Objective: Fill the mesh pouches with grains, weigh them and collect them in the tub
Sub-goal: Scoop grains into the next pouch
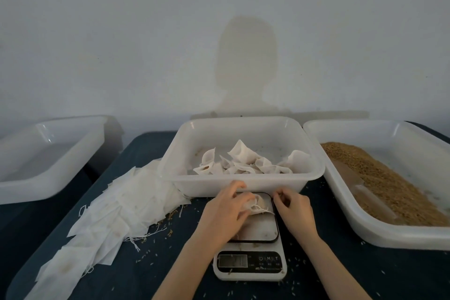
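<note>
My left hand [225, 212] grips the filled pouch [258, 206] on the scale [250, 251], directly before the tub [243, 185]; my right hand [292, 207] pinches its string.

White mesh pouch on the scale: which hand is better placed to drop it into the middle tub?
Probably left. The left hand already holds the white mesh pouch; the right hand sits beside it, directly below the translucent middle tub.

A white mesh pouch [258, 206], part filled, lies on my scale [253, 246], its drawstring loose. Behind the scale sits the white tub [243, 179] with several filled pouches [246, 162] crumpled inside. Flat empty pouches [117, 214] spill in a heap to my left. Brown grains [379, 178] fill the tray [365, 229] on my right.
</note>
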